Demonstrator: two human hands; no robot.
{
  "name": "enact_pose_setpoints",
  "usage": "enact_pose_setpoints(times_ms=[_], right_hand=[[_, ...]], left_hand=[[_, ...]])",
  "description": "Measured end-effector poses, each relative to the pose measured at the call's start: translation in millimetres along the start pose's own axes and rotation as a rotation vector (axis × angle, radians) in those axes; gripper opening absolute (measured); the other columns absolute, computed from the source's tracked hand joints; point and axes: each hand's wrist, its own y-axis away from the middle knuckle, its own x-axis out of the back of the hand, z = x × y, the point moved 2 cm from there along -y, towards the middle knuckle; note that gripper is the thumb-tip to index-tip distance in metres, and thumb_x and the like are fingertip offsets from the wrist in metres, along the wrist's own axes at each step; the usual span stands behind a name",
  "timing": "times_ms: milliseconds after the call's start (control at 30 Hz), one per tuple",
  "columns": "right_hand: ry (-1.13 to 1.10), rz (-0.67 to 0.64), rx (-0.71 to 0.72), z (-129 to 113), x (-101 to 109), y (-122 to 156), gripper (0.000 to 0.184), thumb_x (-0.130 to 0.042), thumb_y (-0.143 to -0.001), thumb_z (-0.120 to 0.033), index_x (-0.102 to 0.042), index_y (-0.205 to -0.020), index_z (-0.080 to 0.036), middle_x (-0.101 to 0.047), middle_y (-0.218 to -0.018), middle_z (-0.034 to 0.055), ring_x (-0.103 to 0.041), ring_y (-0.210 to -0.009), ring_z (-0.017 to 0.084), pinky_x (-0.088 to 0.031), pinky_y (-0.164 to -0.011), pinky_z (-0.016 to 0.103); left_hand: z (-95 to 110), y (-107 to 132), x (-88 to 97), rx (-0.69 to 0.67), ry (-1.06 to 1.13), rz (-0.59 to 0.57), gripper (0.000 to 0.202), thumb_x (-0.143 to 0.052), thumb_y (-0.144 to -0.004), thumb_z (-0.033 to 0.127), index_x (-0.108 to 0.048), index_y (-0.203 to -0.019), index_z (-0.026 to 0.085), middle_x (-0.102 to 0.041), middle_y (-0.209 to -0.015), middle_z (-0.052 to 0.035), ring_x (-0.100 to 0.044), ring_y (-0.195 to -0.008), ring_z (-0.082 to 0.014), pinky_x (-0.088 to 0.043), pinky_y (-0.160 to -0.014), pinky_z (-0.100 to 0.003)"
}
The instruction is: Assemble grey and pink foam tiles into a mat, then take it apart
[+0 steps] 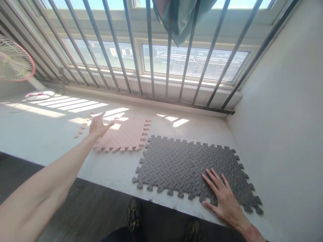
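Two dark grey foam puzzle mats, a left one point(166, 164) and a right one point(222, 158), lie joined side by side on the white ledge. My right hand point(223, 198) rests on the right grey mat near its front edge, palm down with the fingers spread. To the left lies a pink foam puzzle mat point(128, 134), apart from the grey pair. My left hand point(98, 126) reaches out over its left side, thumb and fingers apart; whether it touches the mat I cannot tell. Just left of that hand is a narrow pink foam edge strip point(83, 127).
Metal railing bars point(152, 64) stand along the ledge's back, before the windows. A white wall point(282, 111) bounds the right side. A fan point(15, 60) stands far left. Teal cloth point(180, 28) hangs behind the bars. The ledge drops to a dark floor point(101, 201) in front.
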Motion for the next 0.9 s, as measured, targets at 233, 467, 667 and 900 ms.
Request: enact_pose_setpoints(times_ms=[233,467,667,900], right_hand=[[0.004,-0.053,0.005,-3.5,5.8,-1.6,0.095,-0.065,-0.094,-0.072,-0.020,-0.174,-0.043,-0.031,-0.179,0.0021,-0.025,-0.167,0.036,-0.023,-0.133,0.069],[0.024,-0.083,-0.058,-7.1,17.1,11.8,0.086,-0.058,-0.101,-0.067,-0.020,-0.174,-0.040,-0.030,-0.180,0.0036,-0.027,-0.167,0.034,-0.028,-0.132,0.067],[0.004,-0.123,-0.083,3.1,28.7,14.9,0.085,-0.061,-0.100,-0.067,-0.030,-0.172,-0.035,-0.037,-0.178,0.0073,-0.036,-0.163,0.032,-0.035,-0.131,0.057],[-0.004,-0.123,-0.119,3.9,45.3,37.9,0.075,-0.063,-0.101,-0.061,-0.044,-0.167,-0.032,-0.048,-0.171,0.0087,-0.042,-0.159,0.032,-0.040,-0.129,0.052]], left_hand=[[-6.0,74.6,-87.8,-0.471,-0.418,-0.522,0.086,-0.061,-0.089,0.074,-0.051,-0.163,0.031,-0.036,-0.176,-0.0151,-0.027,-0.163,-0.0421,-0.017,-0.131,-0.061],[20.6,132.4,-97.0,-0.449,-0.392,-0.305,0.059,-0.045,-0.101,0.055,-0.064,-0.146,0.022,-0.059,-0.152,-0.0202,-0.048,-0.145,-0.0394,-0.032,-0.123,-0.058],[48.0,209.4,-136.1,-0.301,-0.307,-0.351,0.057,-0.056,-0.095,0.059,-0.070,-0.130,0.016,-0.066,-0.122,-0.0184,-0.059,-0.122,-0.0398,-0.048,-0.109,-0.055],[59.5,217.5,-161.7,-0.127,-0.088,-0.326,0.060,-0.068,-0.083,0.050,-0.071,-0.132,0.017,-0.065,-0.119,-0.0159,-0.063,-0.124,-0.0373,-0.047,-0.115,-0.053]])
